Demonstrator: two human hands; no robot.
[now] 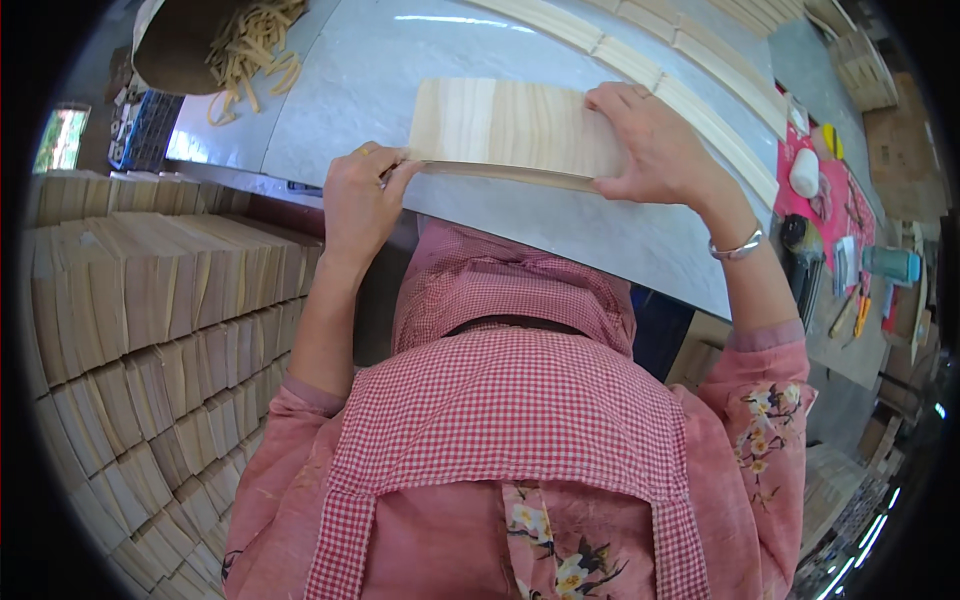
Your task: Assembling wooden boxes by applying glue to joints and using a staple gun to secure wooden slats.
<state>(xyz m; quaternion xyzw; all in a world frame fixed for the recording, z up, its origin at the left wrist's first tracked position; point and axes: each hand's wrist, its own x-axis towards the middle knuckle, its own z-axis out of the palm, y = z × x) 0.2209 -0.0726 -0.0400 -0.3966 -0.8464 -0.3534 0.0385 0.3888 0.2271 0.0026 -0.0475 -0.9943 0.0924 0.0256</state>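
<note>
A pale wooden board [510, 122] with rounded corners and streaky grain lies near the front edge of the table. Another layer seems to show along its near edge, but I cannot tell how many pieces are stacked. My right hand [655, 145] grips the board's right end, thumb at the near edge and fingers over the far corner. At the near left corner, my left hand [365, 195] pinches the board between thumb and bent fingers.
The grey-white table [340, 85] carries rows of wooden strips [650, 70] at the back. A bag [180, 50] spills tan bands [250, 50] far left. Stacked boards [160, 290] stand left. A white bottle [804, 173] and tools [855, 310] lie right.
</note>
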